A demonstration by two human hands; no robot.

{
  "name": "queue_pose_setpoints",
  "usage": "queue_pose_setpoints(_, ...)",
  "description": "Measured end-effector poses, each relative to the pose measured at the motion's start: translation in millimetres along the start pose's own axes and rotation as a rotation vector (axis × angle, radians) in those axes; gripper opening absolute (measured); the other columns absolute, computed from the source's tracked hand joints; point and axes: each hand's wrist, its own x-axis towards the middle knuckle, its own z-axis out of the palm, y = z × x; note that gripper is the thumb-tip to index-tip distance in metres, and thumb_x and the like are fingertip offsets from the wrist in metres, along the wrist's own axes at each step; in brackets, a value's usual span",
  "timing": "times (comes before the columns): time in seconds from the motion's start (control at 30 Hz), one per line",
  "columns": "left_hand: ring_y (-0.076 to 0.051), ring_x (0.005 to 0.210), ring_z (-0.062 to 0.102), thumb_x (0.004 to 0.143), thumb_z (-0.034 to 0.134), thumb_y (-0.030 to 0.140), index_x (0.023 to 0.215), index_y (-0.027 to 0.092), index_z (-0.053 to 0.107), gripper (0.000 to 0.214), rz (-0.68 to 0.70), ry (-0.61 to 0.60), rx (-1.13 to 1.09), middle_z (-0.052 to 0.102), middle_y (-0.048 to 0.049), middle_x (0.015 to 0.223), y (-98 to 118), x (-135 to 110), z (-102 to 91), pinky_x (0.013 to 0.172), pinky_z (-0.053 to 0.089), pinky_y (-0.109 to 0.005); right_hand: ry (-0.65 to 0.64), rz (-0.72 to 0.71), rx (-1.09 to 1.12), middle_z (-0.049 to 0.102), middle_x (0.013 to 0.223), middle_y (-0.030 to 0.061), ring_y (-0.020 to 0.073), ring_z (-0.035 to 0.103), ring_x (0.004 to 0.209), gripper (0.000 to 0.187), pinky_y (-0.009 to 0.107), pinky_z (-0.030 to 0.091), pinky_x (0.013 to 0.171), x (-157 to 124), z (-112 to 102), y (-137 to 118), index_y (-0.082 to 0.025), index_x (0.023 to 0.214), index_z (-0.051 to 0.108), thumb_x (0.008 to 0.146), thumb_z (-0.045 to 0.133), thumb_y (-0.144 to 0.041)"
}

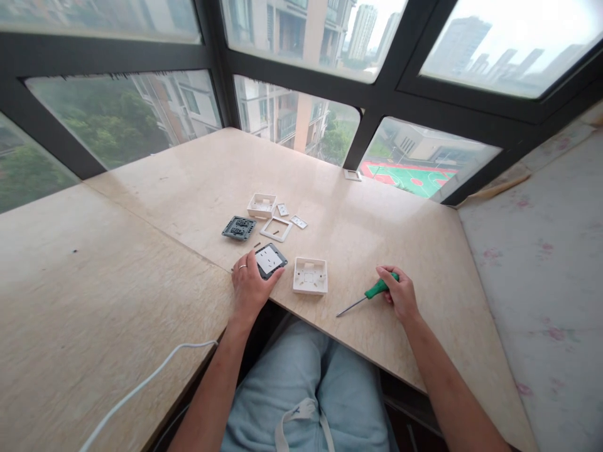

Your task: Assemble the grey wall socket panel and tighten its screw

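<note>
Steadying the socket point(270, 259) against the table point(141, 301), the left hand point(249, 285) lay half-open on it, just left of the box point(309, 275), while the right hand point(400, 294) gripped the screwdriver point(367, 295) closed, well right of it.

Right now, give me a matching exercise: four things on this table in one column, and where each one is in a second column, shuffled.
Things:
1. screwdriver
2. socket
3. white box
4. grey module

Places:
A. between the two hands
B. in the right hand
C. farther back, left of the square frame
D. under the left hand fingers

Pairs: 1-B, 2-D, 3-A, 4-C
</note>
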Motion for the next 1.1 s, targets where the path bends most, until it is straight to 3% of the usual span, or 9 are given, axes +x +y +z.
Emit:
queue_pose_setpoints(0.4,-0.044,0.131,0.049,0.086,0.064,0.064,0.145,0.006,0.044,0.085,-0.042,-0.021,0.095,0.052,-0.0278,0.144,5,5,5.7,0.108,0.041,-0.058,-0.004,-0.087,0.023,0.052,0.055,-0.0061,0.006,0.04,0.036,0.052,0.017,0.029,0.031,-7,-2,7,-0.018,0.086,0.066,0.066,0.082,-0.063)
queue_pose_setpoints(0.73,-0.046,0.141,0.041,0.079,0.072,0.055,0.153,0.007,0.034,0.095,-0.16,-0.153,0.064,0.039,-0.0292,0.155,18,12,-7.8,0.113,0.035,-0.061,-0.011,-0.123,0.022,0.054,0.058,-0.0046,0.007,0.043,0.039,0.048,0.018,0.033,0.034,-8,-3,9,-0.018,0.085,0.067,0.069,0.079,-0.062)
queue_pose_setpoints(0.97,-0.045,0.15,0.028,0.081,0.071,0.045,0.152,0.006,0.034,0.089,-0.259,-0.182,0.033,0.029,-0.0305,0.16,46,11,-15.6,0.116,0.031,-0.064,-0.023,-0.138,0.013,0.059,0.062,-0.0022,0.0079,0.044,0.041,0.047,0.019,0.033,0.033,-8,-4,11,-0.018,0.088,0.069,0.071,0.076,-0.061)
queue_pose_setpoints(1.03,-0.045,0.151,0.025,0.081,0.072,0.04,0.149,0.006,0.039,0.082,-0.202,-0.126,0.011,0.03,-0.0304,0.16,61,3,-16.9,0.117,0.03,-0.065,-0.029,-0.144,0.01,0.059,0.063,-0.0019,0.0082,0.044,0.041,0.046,0.019,0.034,0.034,-9,-4,11,-0.018,0.088,0.069,0.072,0.076,-0.061)
queue_pose_setpoints(1.1,-0.044,0.15,0.026,0.083,0.069,0.034,0.143,0.007,0.046,0.07,-0.051,-0.029,-0.058,0.034,-0.0296,0.158,80,-7,-17.9,0.117,0.031,-0.064,-0.035,-0.153,0.005,0.059,0.062,-0.0019,0.0083,0.045,0.041,0.045,0.019,0.034,0.034,-9,-3,11,-0.018,0.088,0.069,0.073,0.075,-0.06)
